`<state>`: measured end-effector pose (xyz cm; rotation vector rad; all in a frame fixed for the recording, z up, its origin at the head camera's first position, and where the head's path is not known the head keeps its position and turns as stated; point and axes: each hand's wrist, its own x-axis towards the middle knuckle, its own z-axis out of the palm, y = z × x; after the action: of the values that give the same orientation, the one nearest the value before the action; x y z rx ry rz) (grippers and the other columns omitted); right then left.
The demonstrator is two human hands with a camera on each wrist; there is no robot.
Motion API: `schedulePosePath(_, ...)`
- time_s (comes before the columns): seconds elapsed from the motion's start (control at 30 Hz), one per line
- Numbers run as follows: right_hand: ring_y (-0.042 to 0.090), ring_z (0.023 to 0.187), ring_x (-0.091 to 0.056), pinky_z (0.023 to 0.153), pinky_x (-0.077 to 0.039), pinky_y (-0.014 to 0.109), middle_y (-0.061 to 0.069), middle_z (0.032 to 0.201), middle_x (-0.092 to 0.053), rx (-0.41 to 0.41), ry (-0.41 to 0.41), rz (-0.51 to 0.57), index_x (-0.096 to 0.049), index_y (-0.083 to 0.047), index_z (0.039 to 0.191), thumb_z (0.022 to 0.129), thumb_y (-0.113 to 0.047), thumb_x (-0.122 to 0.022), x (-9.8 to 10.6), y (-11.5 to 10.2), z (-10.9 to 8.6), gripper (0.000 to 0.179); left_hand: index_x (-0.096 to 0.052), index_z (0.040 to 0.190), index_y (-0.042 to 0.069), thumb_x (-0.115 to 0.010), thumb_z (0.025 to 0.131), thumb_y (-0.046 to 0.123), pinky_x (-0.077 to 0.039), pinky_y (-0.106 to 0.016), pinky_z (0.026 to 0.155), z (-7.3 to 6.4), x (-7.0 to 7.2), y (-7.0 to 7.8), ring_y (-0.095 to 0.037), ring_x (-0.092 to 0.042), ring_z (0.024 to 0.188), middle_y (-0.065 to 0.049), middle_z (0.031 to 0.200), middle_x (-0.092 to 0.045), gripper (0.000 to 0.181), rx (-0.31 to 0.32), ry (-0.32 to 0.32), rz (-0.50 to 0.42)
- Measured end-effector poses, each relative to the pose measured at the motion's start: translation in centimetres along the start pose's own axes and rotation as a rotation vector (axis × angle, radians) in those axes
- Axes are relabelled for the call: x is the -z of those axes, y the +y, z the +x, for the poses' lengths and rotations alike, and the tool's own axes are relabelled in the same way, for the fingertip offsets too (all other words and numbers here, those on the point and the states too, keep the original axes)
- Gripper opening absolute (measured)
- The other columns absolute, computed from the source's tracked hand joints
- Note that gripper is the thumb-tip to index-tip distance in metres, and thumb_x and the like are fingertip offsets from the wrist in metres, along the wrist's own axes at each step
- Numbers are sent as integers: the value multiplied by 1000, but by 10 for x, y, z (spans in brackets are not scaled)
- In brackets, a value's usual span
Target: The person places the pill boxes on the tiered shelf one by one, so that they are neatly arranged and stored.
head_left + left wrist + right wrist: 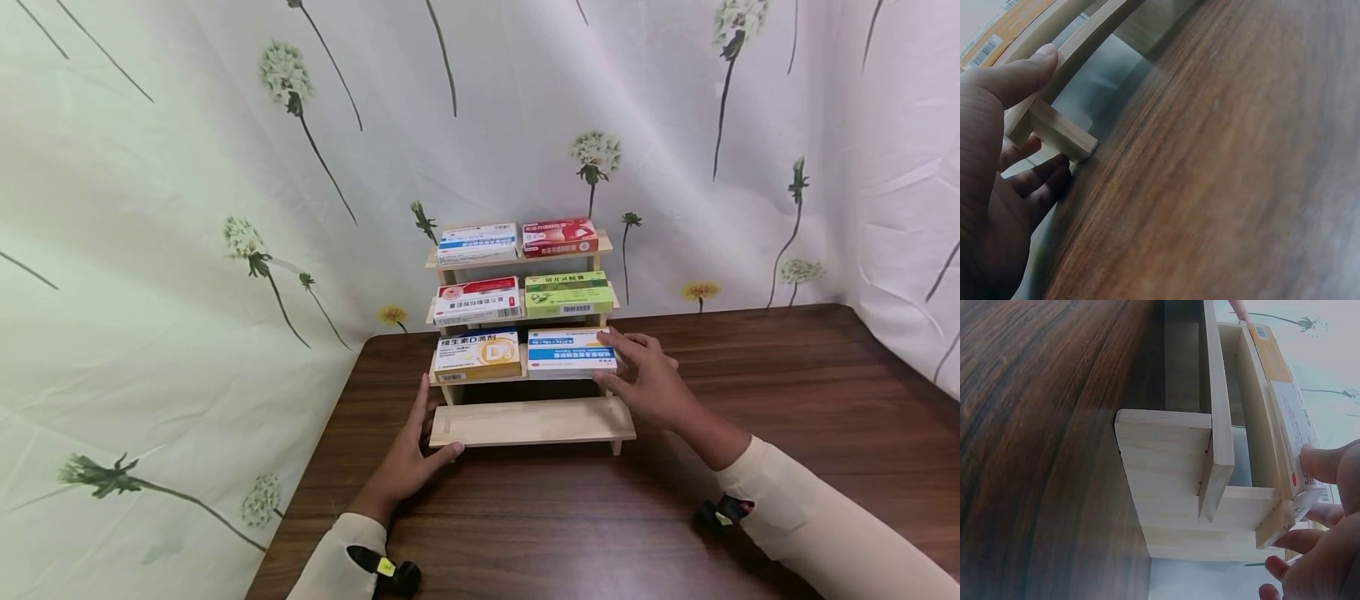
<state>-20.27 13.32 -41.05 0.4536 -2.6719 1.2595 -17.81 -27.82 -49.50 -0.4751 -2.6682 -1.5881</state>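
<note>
A stepped wooden display rack (534, 422) stands on the table with medicine boxes in pairs on its upper three steps. My right hand (654, 385) holds the right end of a blue-and-white medicine box (566, 357) on the second step from the bottom. In the right wrist view the thumb presses that box's front face and the fingers lie round its end. At the rack's left end, my left hand (408, 462) grips the lowest step, its thumb on the front edge. A yellow-and-white vitamin D box (472, 354) sits left of the blue-and-white one.
Higher up are a red-and-white box (476, 301), a green box (567, 293), another blue-and-white box (477, 244) and a red box (559, 237). Behind the dark wooden table (795, 400) hangs a flower-printed white cloth (495, 125).
</note>
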Motion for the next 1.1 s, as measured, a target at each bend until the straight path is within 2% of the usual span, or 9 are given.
schedulePosePath(0.17, 58, 156, -29, 114, -18, 83, 30, 171, -40, 34, 14, 7, -53, -8, 162, 99, -14, -83, -2, 4, -2, 70, 10, 174, 44, -84, 99, 32, -37, -69, 123, 0, 0, 0, -45, -51, 153, -21, 179, -28, 121, -17, 1, 6)
schedulePosePath(0.3, 56, 155, -32, 112, -19, 81, 24, 175, -37, 60, 45, 8, -51, -9, 163, 95, -14, -86, -3, 8, -2, 77, 11, 174, 43, -84, 99, 33, -37, -69, 124, 0, 1, 0, -46, -47, 156, -17, 184, -15, 121, -21, 6, 21)
schedulePosePath(0.5, 54, 156, -31, 112, -17, 82, 24, 175, -37, 39, 49, 2, -47, -9, 166, 94, -18, -89, 2, 10, -2, 84, 10, 175, 40, -83, 100, 33, -37, -69, 124, 0, 2, -1, -49, -46, 156, -10, 186, 2, 120, -29, 15, 40)
schedulePosePath(0.67, 54, 158, -29, 114, -13, 87, 23, 176, -35, 18, 56, -3, -44, -8, 167, 93, -24, -90, 5, 12, -3, 89, 8, 175, 40, -82, 100, 31, -37, -71, 123, -1, 4, -1, -52, -43, 157, -14, 186, -5, 118, -48, 32, 42)
schedulePosePath(0.8, 55, 158, -29, 113, -13, 89, 23, 176, -35, 8, 56, -14, -44, -5, 167, 92, -24, -90, 7, 15, -5, 90, 8, 176, 40, -81, 101, 29, -39, -72, 121, -2, 4, -1, -53, -48, 153, -20, 183, -15, 117, -47, 46, 41)
schedulePosePath(1.1, 57, 157, -29, 110, -12, 95, 25, 176, -33, -6, 49, -33, -41, -6, 169, 92, -26, -91, 11, 22, -12, 94, 6, 177, 35, -78, 102, 24, -45, -73, 116, -6, 5, -1, -56, -50, 149, -24, 179, -19, 113, -50, 106, 37)
